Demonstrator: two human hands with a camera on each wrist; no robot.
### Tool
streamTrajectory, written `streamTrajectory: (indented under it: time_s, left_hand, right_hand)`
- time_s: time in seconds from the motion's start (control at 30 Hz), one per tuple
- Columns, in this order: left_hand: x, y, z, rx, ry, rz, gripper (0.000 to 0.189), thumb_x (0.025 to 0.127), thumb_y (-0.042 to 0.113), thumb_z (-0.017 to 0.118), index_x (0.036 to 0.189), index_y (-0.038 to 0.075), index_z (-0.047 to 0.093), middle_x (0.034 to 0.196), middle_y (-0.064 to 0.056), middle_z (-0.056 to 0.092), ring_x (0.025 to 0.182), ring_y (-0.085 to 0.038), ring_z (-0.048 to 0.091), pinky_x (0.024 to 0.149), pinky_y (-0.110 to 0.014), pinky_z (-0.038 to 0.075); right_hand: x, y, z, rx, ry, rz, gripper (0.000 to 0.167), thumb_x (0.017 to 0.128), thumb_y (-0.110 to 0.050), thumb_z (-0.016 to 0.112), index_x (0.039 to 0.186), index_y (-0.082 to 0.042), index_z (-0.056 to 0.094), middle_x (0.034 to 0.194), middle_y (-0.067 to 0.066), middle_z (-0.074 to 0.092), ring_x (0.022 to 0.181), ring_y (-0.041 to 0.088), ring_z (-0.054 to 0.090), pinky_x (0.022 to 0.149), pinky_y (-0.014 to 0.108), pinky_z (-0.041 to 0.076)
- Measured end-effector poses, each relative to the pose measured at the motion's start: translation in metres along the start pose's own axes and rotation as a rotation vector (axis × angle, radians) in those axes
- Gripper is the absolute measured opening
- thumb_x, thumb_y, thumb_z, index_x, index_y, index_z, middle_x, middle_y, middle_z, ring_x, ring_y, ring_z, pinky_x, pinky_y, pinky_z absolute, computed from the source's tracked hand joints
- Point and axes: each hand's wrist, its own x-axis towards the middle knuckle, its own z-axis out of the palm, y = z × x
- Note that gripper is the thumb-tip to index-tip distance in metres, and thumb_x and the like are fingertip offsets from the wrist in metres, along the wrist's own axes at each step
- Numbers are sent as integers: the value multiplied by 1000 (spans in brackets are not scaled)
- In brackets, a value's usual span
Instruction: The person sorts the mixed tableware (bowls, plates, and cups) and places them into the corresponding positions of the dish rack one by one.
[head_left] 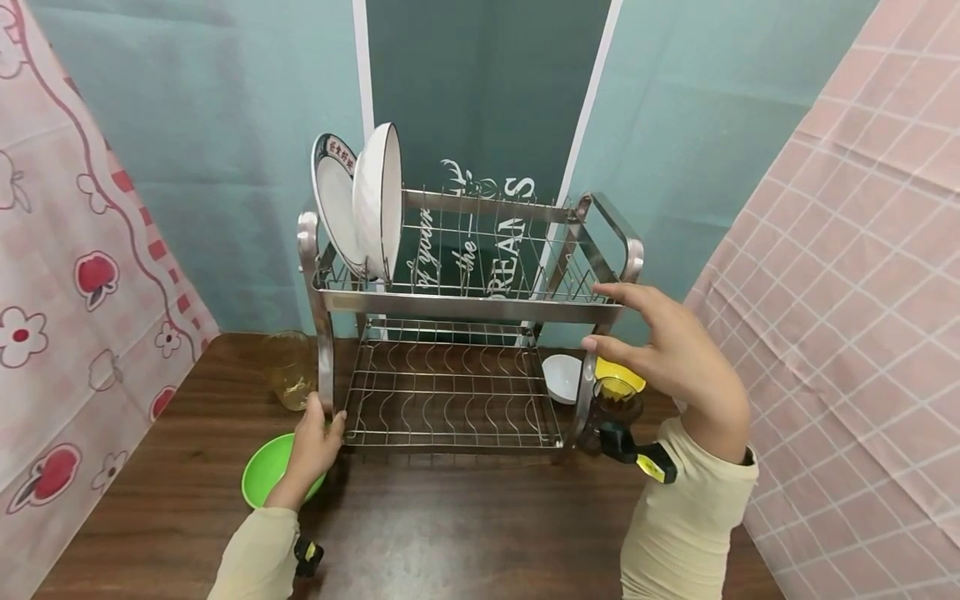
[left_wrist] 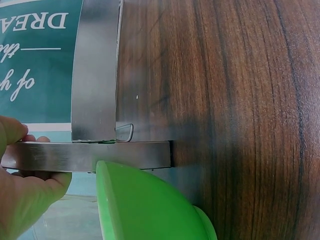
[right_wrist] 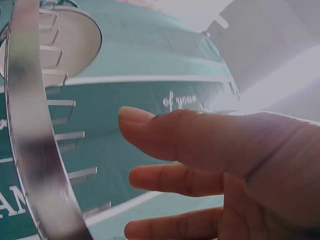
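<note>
- Plainly, in the head view, the metal dish rack (head_left: 465,307) stands on the brown table (head_left: 450,533); a white plate (head_left: 335,196) with a dark, lettered rim and a deep white bowl (head_left: 369,200) lean on edge at the left of its upper tier
- Work looks part done, I judge: those two pieces are racked; a green bowl (head_left: 266,469), a yellowish clear cup (head_left: 291,371), a small white bowl (head_left: 561,377), a dark see-through glass (head_left: 618,402) and a partly hidden yellow item (head_left: 621,373) lie outside the rack; whether they belong in it I cannot tell
- Left hand (head_left: 311,446) grips the rack's left front leg low down; right hand (head_left: 671,350), thumb and fingers spread, is at the right front corner
- From the left wrist, thumb and fingers pinch the flat, brushed-metal leg (left_wrist: 120,156); the smooth, curved green bowl is just beside it; glossy wood grain runs in dark streaks
- From the right wrist, the spread fingers hold nothing, apart from the shiny rail (right_wrist: 37,135); thin wire prongs jut from it, with lettered green cloth (right_wrist: 110,150) behind
</note>
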Motion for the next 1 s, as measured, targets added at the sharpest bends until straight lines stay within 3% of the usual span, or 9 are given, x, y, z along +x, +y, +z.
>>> streamTrajectory:
  time_s: [0.33, 0.5, 0.77, 1.0]
  left_hand:
    - [0, -2, 0, 1, 12, 24, 21, 88, 0, 56, 98, -2, 38, 76, -18, 49, 68, -35, 49, 66, -50, 40]
    - [-1, -2, 0, 4, 25, 40, 21, 88, 0, 56, 98, -2, 37, 79, -21, 51, 73, -39, 51, 67, -53, 40]
    - [-1, -2, 2, 7, 33, 42, 21, 88, 0, 56, 97, -2, 37, 80, -22, 51, 75, -41, 52, 68, -54, 40]
    - [-1, -1, 0, 8, 32, 44, 21, 88, 0, 56, 97, -2, 37, 78, -21, 51, 74, -40, 51, 68, -54, 39]
  right_hand:
    - [-7, 26, 3, 13, -41, 161, 74, 82, -40, 69, 139, -4, 38, 130, 26, 43, 117, 44, 40, 88, 60, 32]
    - [-7, 39, 8, 1, -63, 181, 73, 82, -40, 69, 139, -5, 38, 127, 30, 45, 113, 46, 43, 87, 59, 34]
    - [-11, 56, 12, 60, -61, 180, 80, 83, -32, 71, 142, 0, 27, 136, 29, 37, 119, 46, 39, 90, 61, 31]
    - [-13, 72, 20, 81, -91, 247, 85, 83, -37, 69, 144, -1, 22, 138, 30, 33, 120, 48, 36, 89, 61, 33]
